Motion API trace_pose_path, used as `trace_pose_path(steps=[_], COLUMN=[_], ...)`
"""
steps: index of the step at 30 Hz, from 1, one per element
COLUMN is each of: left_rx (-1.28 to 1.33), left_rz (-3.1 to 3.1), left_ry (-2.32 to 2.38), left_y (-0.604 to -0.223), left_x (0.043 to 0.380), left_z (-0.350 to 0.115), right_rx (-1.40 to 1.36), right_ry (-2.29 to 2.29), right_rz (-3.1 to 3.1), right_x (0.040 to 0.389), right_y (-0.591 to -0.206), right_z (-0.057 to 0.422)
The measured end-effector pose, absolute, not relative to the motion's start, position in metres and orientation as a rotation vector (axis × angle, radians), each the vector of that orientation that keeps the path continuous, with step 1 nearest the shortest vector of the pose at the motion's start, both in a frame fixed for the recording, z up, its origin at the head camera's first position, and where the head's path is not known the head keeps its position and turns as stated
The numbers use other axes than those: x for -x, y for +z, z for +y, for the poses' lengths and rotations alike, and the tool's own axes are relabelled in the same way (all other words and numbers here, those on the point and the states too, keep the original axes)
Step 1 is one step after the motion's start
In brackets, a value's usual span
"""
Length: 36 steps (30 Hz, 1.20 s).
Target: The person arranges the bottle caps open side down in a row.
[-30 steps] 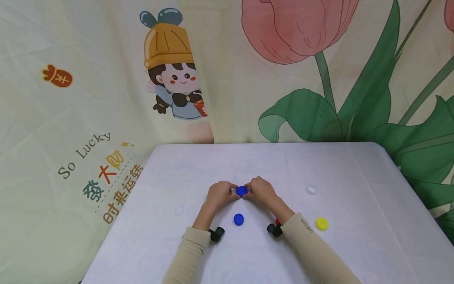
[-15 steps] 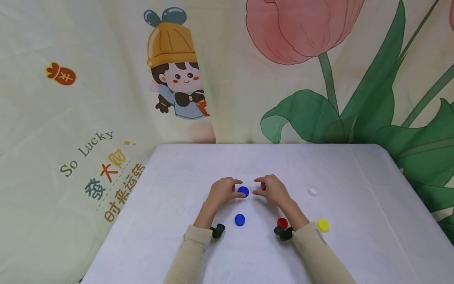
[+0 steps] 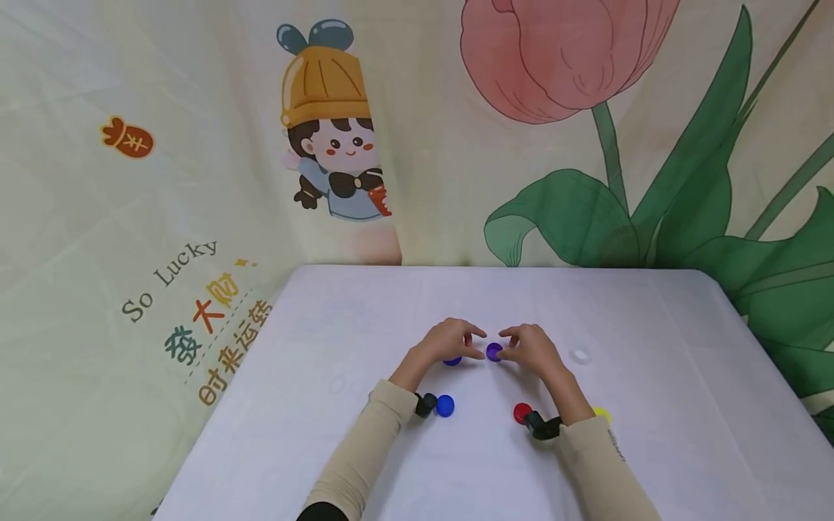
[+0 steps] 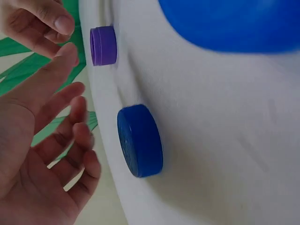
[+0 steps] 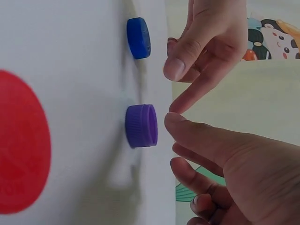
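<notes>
A purple bottle cap (image 3: pixel 494 352) stands on the table with its hollow side up, between both hands. My right hand (image 3: pixel 533 349) hovers just right of it, fingers loosely bent and apart from it in the right wrist view. My left hand (image 3: pixel 449 340) reaches in from the left, thumb and fingers spread around nothing. Partly under the left hand in the head view lies a blue cap (image 4: pixel 139 140), top side up, which the hand does not touch. A second blue cap (image 3: pixel 445 406) lies nearer, beside the left wrist camera.
A red cap (image 3: pixel 523 413) lies by the right wrist camera. The right forearm partly covers a yellow cap (image 3: pixel 603 414). Farther right rests a clear or white ring-like piece (image 3: pixel 580 354). White cloth covers the table (image 3: pixel 365 311), with a printed curtain (image 3: pixel 430 181) behind.
Both hands have left the far blue cap. The right hand moved right, then the left followed rightward over that blue cap. The purple cap now shows plainly on the table between them.
</notes>
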<state>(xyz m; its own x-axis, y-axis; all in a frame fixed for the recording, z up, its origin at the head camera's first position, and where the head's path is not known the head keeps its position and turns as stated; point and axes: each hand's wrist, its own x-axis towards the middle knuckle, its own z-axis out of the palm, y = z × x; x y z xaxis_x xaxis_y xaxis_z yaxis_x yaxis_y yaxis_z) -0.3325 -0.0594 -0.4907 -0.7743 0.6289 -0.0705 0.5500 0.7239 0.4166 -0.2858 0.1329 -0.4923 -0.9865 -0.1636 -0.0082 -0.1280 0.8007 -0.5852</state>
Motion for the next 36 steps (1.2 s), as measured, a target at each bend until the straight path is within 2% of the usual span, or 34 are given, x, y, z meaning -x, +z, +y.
trace_pose_path(steps=[18,28,36], left_rx=[-0.96,-1.033,-1.103], left_rz=[2.659,2.762,2.894], left_ry=[0.494,0.47,0.639], left_y=[-0.493,-0.457,-0.421], left_x=[0.331,0.313,0.276], left_z=[-0.052,-0.057,-0.065], right_rx=[0.318,0.38,0.564], right_ry=[-0.965,-1.048,-1.242], right_rz=[2.924,2.95,3.059], right_x=[0.288,0.273,0.238], right_y=[-0.508,-0.483,-0.45], right_z=[0.132,0.13,0.135])
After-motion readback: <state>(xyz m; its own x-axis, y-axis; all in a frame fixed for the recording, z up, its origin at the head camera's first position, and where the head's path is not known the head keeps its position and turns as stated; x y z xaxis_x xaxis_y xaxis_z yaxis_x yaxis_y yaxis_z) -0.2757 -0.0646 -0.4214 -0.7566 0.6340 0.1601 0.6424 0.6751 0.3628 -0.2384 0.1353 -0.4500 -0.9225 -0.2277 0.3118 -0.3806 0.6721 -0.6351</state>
